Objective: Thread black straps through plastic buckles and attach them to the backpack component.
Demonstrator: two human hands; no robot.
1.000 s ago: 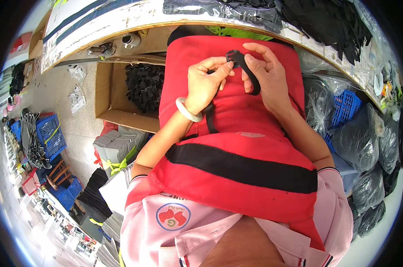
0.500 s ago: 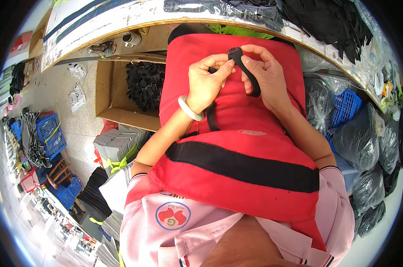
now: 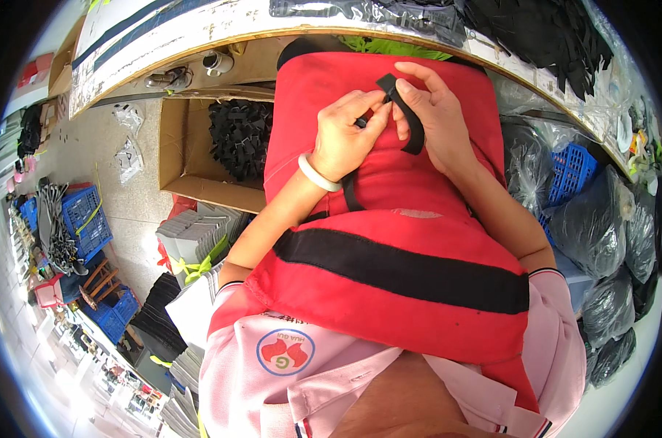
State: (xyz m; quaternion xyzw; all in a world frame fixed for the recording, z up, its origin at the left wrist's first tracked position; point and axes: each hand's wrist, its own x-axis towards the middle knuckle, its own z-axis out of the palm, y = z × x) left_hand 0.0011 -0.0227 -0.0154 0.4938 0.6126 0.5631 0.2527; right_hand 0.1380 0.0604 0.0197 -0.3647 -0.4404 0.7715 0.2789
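Above the red apron on my lap, both hands work on a short black strap. My right hand pinches it between thumb and fingers, and one end curves down beside the palm. The strap's upper part bends over into a flat, squared fold. Close beside it, my left hand is closed in a pinch at a thin dark piece under the fold. A dark rounded end pokes out between the left fingers. I cannot tell whether it belongs to the strap. A pale bangle circles my left wrist.
A cardboard box of small black pieces stands left of my lap. Beyond my knees runs a worn table edge, with black strips piled at its right. Dark plastic bags and a blue crate lie right; grey stacks sit left.
The strap's top has turned, so a flat fold shows where a reddish-edged loop was. My left fingers have shifted slightly right and down, drawing in under the fold.
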